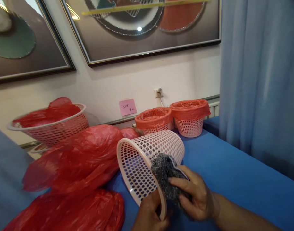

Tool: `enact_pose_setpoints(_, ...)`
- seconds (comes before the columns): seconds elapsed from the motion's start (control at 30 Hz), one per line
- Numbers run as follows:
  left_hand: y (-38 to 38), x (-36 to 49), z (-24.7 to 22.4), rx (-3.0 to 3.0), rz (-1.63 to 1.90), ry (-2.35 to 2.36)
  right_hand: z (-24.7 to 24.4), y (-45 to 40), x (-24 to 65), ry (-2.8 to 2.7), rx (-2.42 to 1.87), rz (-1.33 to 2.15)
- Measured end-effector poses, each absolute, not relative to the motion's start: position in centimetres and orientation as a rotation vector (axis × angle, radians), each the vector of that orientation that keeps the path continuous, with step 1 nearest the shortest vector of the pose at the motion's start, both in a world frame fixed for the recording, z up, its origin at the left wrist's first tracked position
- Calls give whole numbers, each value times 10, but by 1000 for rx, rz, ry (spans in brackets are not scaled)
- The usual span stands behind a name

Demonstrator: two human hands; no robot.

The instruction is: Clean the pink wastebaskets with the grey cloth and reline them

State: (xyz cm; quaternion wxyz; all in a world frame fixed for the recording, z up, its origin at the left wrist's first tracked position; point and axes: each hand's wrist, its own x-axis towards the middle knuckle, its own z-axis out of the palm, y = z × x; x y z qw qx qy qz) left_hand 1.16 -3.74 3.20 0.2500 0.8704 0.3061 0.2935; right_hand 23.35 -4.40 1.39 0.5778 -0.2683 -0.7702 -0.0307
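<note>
A pale pink perforated plastic basket (167,141) lies tipped on its side, its open mouth toward the lower left. My left hand (148,211) grips the rim at its lower edge, fingers wrapped round it and partly hidden. In my right hand (197,192) is a bunched dark grey cloth (164,173), pressed against the outside of the basket near the rim. The fingers are closed on the cloth. Red plastic bags (89,154) lie in a loose heap left of the basket.
Two small baskets lined with red bags, one nearer (153,118) and one farther right (190,123), stand by the wall. A wide basket (55,131) holding red plastic is at left. Blue covering (221,170) lies beneath; a blue curtain (257,80) hangs at right.
</note>
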Motion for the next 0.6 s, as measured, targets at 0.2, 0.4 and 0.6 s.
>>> enact_pose_setpoints(0.2,-36,9,37,2390,816,871,3,12,266,-1427,-1235,-23)
enact_pose_setpoints(0.4,-38,14,36,2439,695,1007,3,31,289,-1315,-1375,63)
enact_pose_setpoints(0.6,-40,17,41,2316,567,1037,30,-41,245,-1717,-675,43)
